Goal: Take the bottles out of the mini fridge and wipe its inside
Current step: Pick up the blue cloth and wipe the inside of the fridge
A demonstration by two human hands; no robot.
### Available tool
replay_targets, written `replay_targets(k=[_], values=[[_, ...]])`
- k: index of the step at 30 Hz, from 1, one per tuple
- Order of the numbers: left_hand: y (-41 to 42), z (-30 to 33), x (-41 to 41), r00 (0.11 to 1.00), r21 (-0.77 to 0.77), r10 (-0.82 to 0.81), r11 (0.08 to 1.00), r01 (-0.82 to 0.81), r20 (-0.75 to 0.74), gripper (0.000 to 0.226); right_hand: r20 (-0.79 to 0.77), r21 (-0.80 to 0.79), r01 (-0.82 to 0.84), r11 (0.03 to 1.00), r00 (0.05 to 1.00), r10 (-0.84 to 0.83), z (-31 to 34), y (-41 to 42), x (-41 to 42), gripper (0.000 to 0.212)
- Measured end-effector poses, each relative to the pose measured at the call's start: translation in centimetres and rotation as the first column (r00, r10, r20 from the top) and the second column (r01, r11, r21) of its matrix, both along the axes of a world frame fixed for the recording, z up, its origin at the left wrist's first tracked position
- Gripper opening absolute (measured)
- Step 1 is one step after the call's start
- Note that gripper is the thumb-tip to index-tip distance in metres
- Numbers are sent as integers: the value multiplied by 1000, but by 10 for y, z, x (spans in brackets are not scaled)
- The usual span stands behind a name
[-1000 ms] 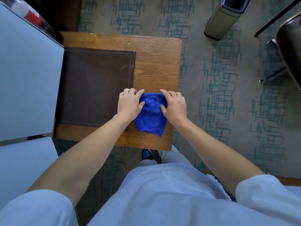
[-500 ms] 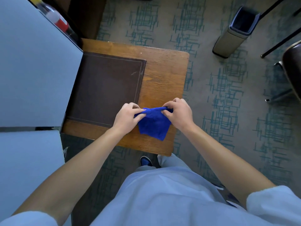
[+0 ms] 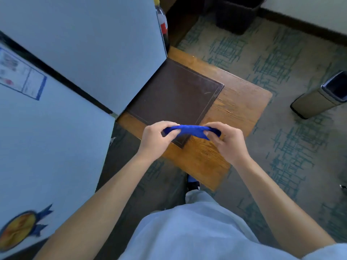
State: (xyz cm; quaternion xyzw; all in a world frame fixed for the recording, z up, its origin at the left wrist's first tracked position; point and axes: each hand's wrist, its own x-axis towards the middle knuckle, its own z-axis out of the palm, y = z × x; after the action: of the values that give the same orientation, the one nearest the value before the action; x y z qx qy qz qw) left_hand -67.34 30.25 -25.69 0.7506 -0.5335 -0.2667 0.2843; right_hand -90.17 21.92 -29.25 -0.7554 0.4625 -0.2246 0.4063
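A blue cloth (image 3: pixel 189 130) is stretched between my two hands, lifted just above the wooden table (image 3: pixel 232 109). My left hand (image 3: pixel 156 139) pinches its left end and my right hand (image 3: pixel 226 142) pinches its right end. The white mini fridge (image 3: pixel 84 53) fills the left side, seen from above, and its door (image 3: pixel 47 147) with stickers hangs toward me. A bottle with a red label (image 3: pixel 163 25) stands behind the fridge's far corner, mostly hidden. The fridge's inside is out of sight.
A dark brown mat (image 3: pixel 176 94) lies on the table beside the fridge. A beige waste bin (image 3: pixel 319 98) stands on the patterned carpet at right. A dark basket (image 3: pixel 238 12) sits by the far wall. My shoe (image 3: pixel 192 182) shows below the table edge.
Both hands lifted the blue cloth off the table and pulled it out flat between them. My head turned left, bringing the fridge and its door further into view.
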Motion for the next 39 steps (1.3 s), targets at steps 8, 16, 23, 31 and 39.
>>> replay_targets(k=[8, 16, 23, 31, 39], values=[[101, 37, 32, 963, -71, 257, 962, -262, -76, 16, 112, -18, -200, 980, 973, 201, 28, 39, 68, 16], [214, 60, 49, 903, -191, 412, 883, -428, -118, 13, 257, 81, -329, 941, 919, 299, 54, 110, 135, 18], [321, 70, 57, 820, -320, 547, 756, -571, -169, 28, 246, 36, -548, 836, 816, 524, 94, 194, 169, 27], [446, 89, 77, 726, -354, 654, 642, -681, -211, 22, 298, 108, -778, 619, 620, 726, 110, 292, 215, 34], [567, 95, 83, 532, -316, 795, 445, -838, -292, 25, 282, 168, -889, 427, 458, 843, 117, 398, 270, 29]])
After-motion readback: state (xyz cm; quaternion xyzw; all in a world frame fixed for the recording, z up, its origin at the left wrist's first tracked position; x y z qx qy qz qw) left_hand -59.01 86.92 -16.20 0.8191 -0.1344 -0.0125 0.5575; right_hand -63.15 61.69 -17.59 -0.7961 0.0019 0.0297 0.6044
